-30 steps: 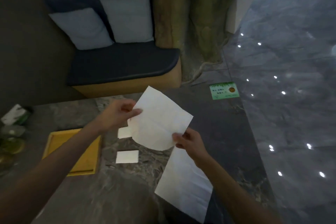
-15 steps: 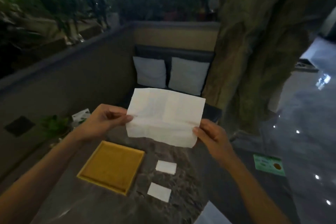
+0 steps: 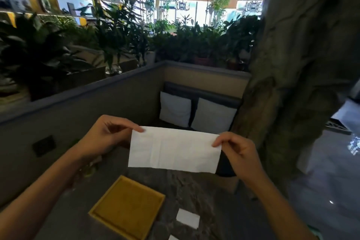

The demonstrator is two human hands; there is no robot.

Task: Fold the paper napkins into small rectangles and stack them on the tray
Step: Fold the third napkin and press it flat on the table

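Note:
A white paper napkin (image 3: 174,150) hangs in the air above the table as a wide rectangle with fold creases. My left hand (image 3: 106,136) pinches its upper left corner and my right hand (image 3: 236,151) pinches its upper right corner. Below it, a square yellow tray (image 3: 127,207) lies on the dark marble table with nothing in it. To the right of the tray, a small folded napkin (image 3: 188,218) rests on the table, and the corner of another folded napkin (image 3: 173,237) shows at the bottom edge.
A dark bench seat with two pale cushions (image 3: 196,115) stands beyond the table. A low grey wall (image 3: 78,103) topped with plants runs along the left. A rough trunk-like pillar (image 3: 296,84) rises at the right beside a glossy floor.
The napkin has gone from an open sheet to a wide rectangle about half as tall, held by its top corners. The camera has tilted upward, so the table sits lower in view.

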